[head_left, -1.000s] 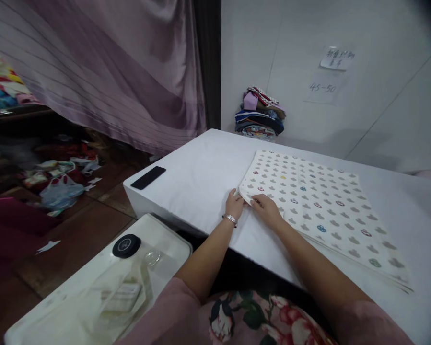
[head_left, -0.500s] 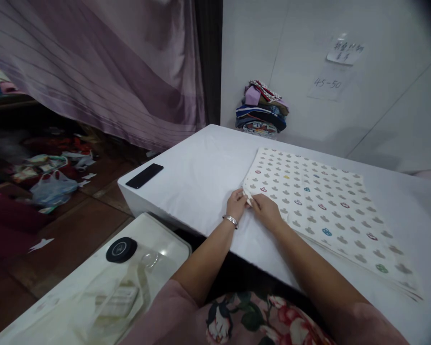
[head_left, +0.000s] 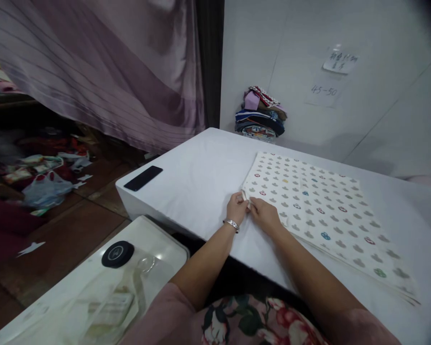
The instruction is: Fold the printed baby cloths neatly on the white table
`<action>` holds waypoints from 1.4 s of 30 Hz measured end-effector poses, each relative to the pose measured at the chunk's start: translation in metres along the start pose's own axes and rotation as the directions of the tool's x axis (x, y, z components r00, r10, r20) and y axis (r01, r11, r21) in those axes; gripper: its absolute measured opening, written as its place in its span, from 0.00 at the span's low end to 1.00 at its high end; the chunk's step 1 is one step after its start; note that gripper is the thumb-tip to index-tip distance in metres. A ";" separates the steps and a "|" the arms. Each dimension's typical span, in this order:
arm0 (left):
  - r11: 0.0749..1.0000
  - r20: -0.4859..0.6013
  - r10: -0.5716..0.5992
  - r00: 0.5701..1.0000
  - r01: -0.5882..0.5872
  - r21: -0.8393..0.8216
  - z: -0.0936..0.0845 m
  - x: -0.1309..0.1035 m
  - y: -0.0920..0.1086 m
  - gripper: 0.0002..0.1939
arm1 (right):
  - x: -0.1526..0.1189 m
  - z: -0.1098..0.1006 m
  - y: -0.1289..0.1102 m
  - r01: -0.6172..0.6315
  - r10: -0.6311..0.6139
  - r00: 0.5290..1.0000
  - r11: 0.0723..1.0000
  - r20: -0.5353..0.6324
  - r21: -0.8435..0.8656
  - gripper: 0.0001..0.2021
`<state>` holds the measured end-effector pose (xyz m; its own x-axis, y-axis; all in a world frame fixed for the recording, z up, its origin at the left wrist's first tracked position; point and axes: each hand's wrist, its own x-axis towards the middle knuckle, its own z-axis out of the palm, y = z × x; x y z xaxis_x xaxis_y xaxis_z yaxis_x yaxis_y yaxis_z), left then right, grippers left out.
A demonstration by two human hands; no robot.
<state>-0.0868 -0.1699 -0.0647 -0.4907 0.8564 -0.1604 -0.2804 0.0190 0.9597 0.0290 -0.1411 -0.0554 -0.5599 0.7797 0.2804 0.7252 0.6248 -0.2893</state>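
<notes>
A white cloth (head_left: 330, 211) printed with small grey, red, blue and green motifs lies folded in layers on the white-covered table (head_left: 197, 167). At its near left corner, my left hand (head_left: 237, 208) pinches the edge; a silver bracelet circles that wrist. Right beside it, my right hand (head_left: 264, 215) grips the same corner, fingers closed on the fabric. The two hands nearly touch, and the corner is slightly raised and bunched between them. The fingertips partly hide the cloth there.
A black phone (head_left: 143, 178) lies at the table's left end. A lower white surface (head_left: 75, 268) to my left holds a round black object (head_left: 117, 254) and a clear plastic bag (head_left: 107, 311). Folded clothes (head_left: 261, 115) are stacked by the wall. A purple curtain (head_left: 129, 72) hangs behind.
Both hands stay at the cloth's corner, where the edge is now more bunched between the fingers. The whole view has shifted slightly.
</notes>
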 end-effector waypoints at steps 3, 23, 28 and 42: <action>1.000 0.004 -0.006 1.000 0.006 -0.003 0.000 0.002 -0.003 0.16 | 0.002 0.000 0.002 -0.047 0.047 0.999 0.998 -0.010 -0.040 0.17; 0.999 -0.020 0.001 1.000 0.000 0.042 0.000 0.001 0.000 0.15 | -0.004 0.001 0.000 0.066 -0.058 0.989 0.996 -0.136 0.056 0.13; 0.999 -0.034 -0.014 0.999 0.016 0.051 0.000 0.002 -0.001 0.16 | -0.008 0.002 -0.003 0.102 -0.100 0.990 0.995 -0.102 0.009 0.14; 0.999 -0.061 -0.025 0.998 0.027 0.040 -0.002 0.008 -0.009 0.15 | -0.008 0.001 -0.007 0.093 -0.090 0.993 0.995 -0.073 0.036 0.13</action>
<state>-0.0899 -0.1647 -0.0748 -0.5330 0.8226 -0.1981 -0.2606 0.0632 0.9634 0.0282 -0.1520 -0.0566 -0.5922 0.7152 0.3712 0.6554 0.6955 -0.2945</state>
